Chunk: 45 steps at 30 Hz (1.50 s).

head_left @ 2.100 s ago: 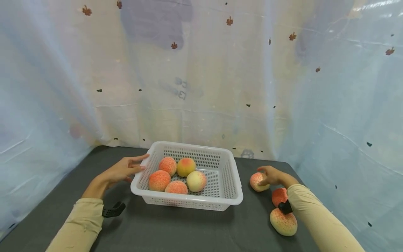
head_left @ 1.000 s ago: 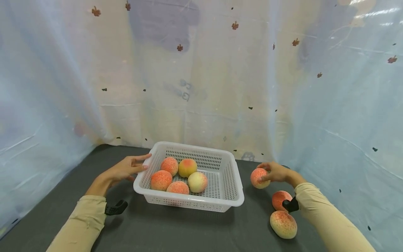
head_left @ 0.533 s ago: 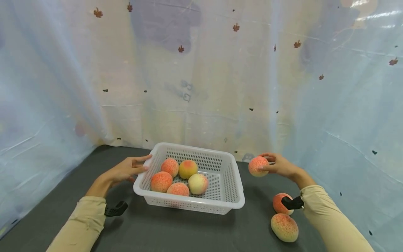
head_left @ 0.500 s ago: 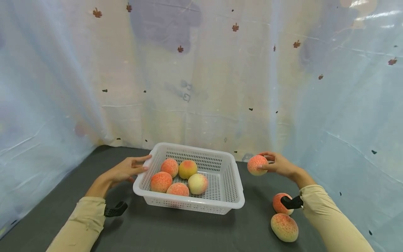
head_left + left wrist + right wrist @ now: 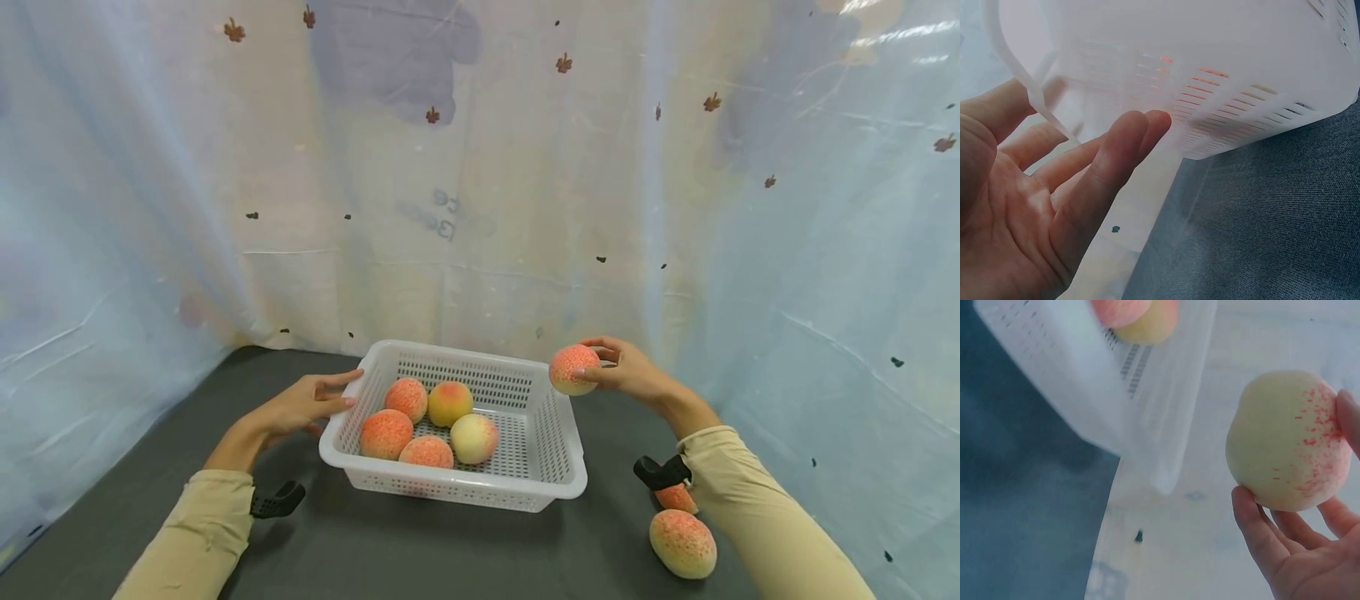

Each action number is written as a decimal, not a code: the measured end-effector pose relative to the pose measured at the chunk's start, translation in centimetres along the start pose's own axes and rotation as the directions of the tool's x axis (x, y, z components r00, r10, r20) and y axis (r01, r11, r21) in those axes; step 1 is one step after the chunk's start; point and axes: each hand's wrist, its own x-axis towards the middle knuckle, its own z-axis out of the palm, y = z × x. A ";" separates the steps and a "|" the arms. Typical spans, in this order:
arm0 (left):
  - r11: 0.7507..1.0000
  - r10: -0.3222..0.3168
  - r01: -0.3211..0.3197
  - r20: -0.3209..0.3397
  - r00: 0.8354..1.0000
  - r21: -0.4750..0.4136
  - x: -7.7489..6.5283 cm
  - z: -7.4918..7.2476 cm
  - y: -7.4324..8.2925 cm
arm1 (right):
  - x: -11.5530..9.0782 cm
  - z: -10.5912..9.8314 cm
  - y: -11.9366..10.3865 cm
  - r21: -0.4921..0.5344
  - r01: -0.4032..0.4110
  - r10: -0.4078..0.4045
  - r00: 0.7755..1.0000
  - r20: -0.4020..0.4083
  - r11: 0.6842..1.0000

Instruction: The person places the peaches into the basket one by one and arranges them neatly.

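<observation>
A white plastic basket (image 5: 457,492) with slotted sides sits on the dark table, several peaches inside at its left and middle, such as a yellow one (image 5: 450,404) and a pale one (image 5: 474,439). My left hand (image 5: 300,406) holds its left rim; in the left wrist view the thumb overlaps the rim and the fingers (image 5: 1124,140) lie along the outer wall. Above the basket's far right corner, my right hand (image 5: 626,371) grips a pink-and-cream peach (image 5: 574,370) between thumb and fingertips. The right wrist view shows that peach's pale side (image 5: 1279,440).
Right of the basket, an oval peach (image 5: 682,543) lies on the table (image 5: 600,542). Behind it, a redder peach (image 5: 677,497) is partly hidden by the right wrist's black camera mount (image 5: 662,472). A pale patterned curtain (image 5: 480,208) hangs close behind and beside the table.
My right hand has lifted the peach off the table and carried it left to the basket's far right corner. The left hand stays on the rim.
</observation>
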 end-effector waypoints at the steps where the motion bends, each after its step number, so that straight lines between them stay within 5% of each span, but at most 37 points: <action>1: 1.000 -0.001 0.001 0.001 1.000 0.000 0.0 0.0 0.0 | 0.2 0.3 -0.3 -0.004 0.001 -0.001 1.000 -0.006 1.000; 15: 1.000 -0.002 0.002 0.007 1.000 0.009 0.2 -0.3 0.1 | 3.8 3.0 -4.1 0.096 0.033 -0.026 0.997 -0.080 0.995; 26: 1.000 0.008 -0.007 0.013 1.000 -0.012 0.0 -0.4 0.0 | 6.4 6.9 -3.4 0.173 0.014 -0.002 0.998 -0.065 0.985; 45: 1.000 -0.006 0.005 0.018 1.000 0.023 0.4 -0.7 -0.3 | 8.5 10.6 -1.1 -0.012 -0.141 0.139 0.987 -0.084 0.990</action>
